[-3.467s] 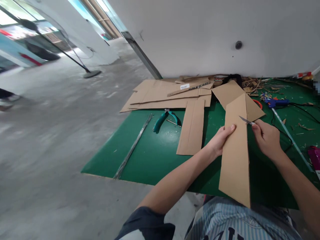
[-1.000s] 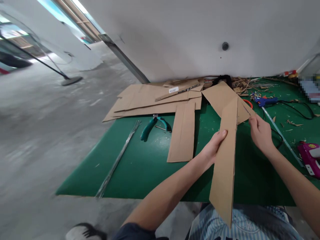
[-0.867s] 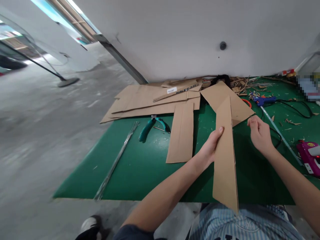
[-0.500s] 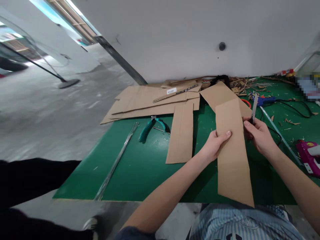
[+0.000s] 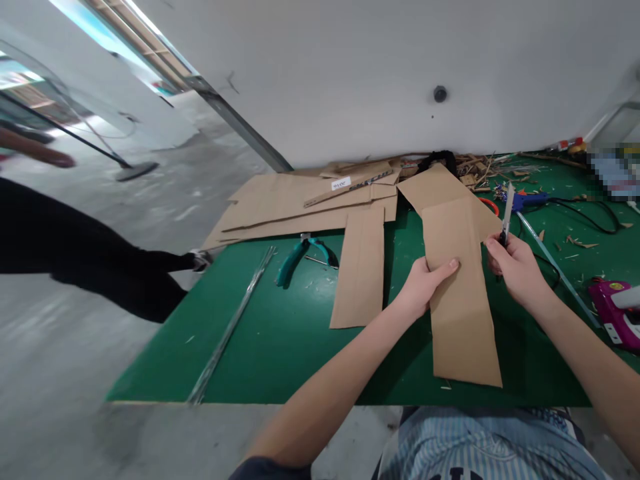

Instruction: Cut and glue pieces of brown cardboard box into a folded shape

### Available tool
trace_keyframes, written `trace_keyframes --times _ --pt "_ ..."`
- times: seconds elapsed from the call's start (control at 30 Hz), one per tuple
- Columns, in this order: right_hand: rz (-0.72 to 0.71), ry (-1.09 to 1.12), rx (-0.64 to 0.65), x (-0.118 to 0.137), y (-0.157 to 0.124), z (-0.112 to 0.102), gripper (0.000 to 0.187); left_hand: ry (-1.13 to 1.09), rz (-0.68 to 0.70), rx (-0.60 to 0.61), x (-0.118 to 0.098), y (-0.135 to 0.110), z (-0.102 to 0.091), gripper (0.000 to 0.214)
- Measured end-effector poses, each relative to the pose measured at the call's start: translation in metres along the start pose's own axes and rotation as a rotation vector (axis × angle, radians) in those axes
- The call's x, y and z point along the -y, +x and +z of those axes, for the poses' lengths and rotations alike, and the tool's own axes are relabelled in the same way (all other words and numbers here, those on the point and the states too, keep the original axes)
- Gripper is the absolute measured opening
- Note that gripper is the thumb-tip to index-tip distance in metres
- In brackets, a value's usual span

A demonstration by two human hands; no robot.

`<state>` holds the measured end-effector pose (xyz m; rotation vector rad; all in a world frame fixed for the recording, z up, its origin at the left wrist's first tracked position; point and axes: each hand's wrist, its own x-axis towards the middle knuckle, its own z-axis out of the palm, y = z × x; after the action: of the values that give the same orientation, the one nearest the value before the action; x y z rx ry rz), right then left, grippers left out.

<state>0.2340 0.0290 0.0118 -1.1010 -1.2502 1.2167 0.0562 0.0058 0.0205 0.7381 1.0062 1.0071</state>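
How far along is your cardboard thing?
Done: a cut strip seems finished, lying on the green mat. In hand: the left hand holds a cardboard strip, and the right hand holds a craft knife. Left: the glue gun, pliers and cardboard sheets lie aside.

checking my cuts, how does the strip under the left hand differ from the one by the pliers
The held strip is wider than the strip by the pliers. The left hand presses the held strip, while the other lies on the green mat. Both are brown cardboard.
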Motion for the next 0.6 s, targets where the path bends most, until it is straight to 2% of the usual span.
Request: trace_keyframes --times 0.1,0.23,0.37,0.6 --pt "0.042 0.118 -0.024 0.0023 0.0002 0.0009 0.026 0.014 -0.001 0.003 0.0004 0.0005 -0.0013 0.048" --pt "0.124 0.155 0.043 0.0053 -0.0022 0.0024 0.034 0.017 0.018 0.004 0.0015 0.0005 -0.0018 0.048" --pt "0.151 0.002 0.046 0.0034 -0.0036 0.0020 0.036 0.030 0.038 -0.004 0.0023 0.0004 -0.0013 0.047" --pt "0.026 -0.200 -0.023 -0.0008 -0.0024 -0.0002 0.037 0.019 0.057 -0.073 0.0002 0.0005 0.0006 0.042"
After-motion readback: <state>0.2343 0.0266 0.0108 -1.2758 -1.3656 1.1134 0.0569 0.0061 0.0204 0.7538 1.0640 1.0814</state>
